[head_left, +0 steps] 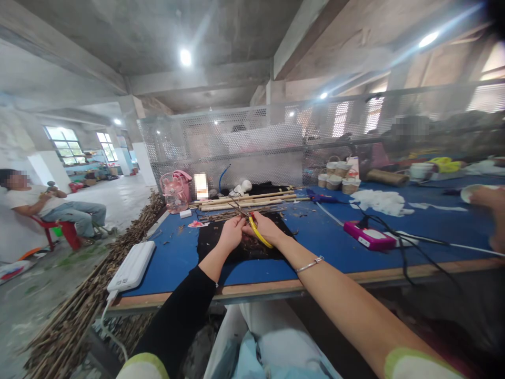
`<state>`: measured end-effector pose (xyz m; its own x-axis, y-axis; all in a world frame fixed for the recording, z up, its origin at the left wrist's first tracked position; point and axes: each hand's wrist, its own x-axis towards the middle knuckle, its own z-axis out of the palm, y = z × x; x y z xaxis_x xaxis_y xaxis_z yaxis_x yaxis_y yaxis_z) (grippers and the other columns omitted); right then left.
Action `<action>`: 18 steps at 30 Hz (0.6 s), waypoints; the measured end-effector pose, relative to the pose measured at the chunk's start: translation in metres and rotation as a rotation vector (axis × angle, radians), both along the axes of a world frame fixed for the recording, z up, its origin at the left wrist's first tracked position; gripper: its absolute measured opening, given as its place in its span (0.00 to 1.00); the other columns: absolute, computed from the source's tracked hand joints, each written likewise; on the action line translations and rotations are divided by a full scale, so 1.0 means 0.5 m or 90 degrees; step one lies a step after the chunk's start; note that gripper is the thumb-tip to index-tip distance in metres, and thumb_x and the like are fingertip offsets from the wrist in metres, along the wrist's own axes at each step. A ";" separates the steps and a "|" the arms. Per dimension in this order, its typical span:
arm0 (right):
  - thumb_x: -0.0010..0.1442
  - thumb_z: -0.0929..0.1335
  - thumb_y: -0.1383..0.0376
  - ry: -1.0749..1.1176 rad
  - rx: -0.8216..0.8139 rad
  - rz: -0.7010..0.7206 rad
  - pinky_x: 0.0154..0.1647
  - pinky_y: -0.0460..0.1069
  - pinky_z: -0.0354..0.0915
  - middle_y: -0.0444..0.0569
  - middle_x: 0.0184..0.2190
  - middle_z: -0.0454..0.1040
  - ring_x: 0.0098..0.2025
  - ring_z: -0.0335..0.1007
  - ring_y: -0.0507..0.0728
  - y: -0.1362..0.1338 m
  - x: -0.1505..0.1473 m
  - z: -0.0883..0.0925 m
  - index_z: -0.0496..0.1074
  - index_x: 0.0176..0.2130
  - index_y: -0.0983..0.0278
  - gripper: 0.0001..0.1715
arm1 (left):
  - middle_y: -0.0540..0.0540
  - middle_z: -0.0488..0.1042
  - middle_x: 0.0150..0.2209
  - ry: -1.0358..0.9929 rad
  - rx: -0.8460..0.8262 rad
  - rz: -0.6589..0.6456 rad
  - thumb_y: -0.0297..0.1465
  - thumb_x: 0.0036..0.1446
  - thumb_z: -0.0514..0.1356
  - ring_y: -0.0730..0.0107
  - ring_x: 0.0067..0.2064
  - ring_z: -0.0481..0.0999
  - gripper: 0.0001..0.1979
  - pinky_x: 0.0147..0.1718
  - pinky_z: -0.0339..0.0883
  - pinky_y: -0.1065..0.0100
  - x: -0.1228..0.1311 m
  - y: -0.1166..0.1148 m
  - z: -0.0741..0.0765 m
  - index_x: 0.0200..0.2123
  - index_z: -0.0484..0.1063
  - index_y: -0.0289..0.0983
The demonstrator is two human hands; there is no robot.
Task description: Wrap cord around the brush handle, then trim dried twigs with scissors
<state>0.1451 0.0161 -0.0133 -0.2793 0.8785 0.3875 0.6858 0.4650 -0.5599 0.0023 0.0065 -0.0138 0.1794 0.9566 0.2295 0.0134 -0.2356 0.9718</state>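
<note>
My right hand [265, 227] is closed around yellow-handled scissors [259, 235], whose dark blades point away from me and slightly left. Close beside it, my left hand [232, 233] is pinched shut near the blades. Whatever is between its fingers is too small to make out. Both hands are over a black cloth [209, 243] strewn with brown scraps. Just beyond them lie thin brown twigs [221, 216] and several pale wooden sticks [252, 200].
On the blue table [169, 271] are a white power bank [132, 266], a pink bag [175, 189], a magenta power strip [369, 236] with cables, white fluff [381, 202] and small buckets [334, 176]. Another person's hand [487, 205] is at right; a seated person [47, 202] is at left.
</note>
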 end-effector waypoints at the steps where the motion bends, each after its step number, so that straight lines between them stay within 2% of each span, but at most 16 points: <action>1: 0.48 0.70 0.52 0.000 -0.003 -0.005 0.34 0.46 0.59 0.51 0.37 0.72 0.35 0.67 0.55 -0.003 -0.001 0.002 0.63 0.45 0.65 0.29 | 0.50 0.69 0.20 0.000 -0.002 0.007 0.34 0.54 0.54 0.76 0.19 0.67 0.10 0.18 0.65 0.73 0.000 0.000 0.001 0.29 0.69 0.33; 7: 0.48 0.68 0.49 -0.043 0.004 -0.059 0.27 0.45 0.55 0.50 0.30 0.72 0.28 0.65 0.53 -0.006 -0.005 0.005 0.65 0.38 0.65 0.26 | 0.52 0.66 0.18 0.008 0.026 0.026 0.36 0.54 0.54 0.76 0.18 0.65 0.11 0.17 0.64 0.72 0.000 -0.009 0.007 0.27 0.67 0.35; 13: 0.48 0.67 0.46 -0.057 0.019 -0.078 0.26 0.45 0.55 0.48 0.27 0.71 0.27 0.64 0.53 0.001 -0.002 -0.001 0.66 0.33 0.64 0.25 | 0.53 0.63 0.15 0.042 0.068 0.042 0.34 0.56 0.52 0.77 0.16 0.63 0.10 0.14 0.58 0.76 -0.001 -0.015 0.013 0.27 0.67 0.35; 18: 0.46 0.68 0.45 -0.043 0.015 -0.081 0.27 0.45 0.56 0.49 0.27 0.72 0.27 0.65 0.53 -0.002 -0.002 0.001 0.66 0.32 0.64 0.26 | 0.52 0.65 0.17 0.051 0.058 0.040 0.33 0.55 0.54 0.77 0.18 0.65 0.08 0.15 0.60 0.76 -0.004 -0.011 0.014 0.30 0.69 0.34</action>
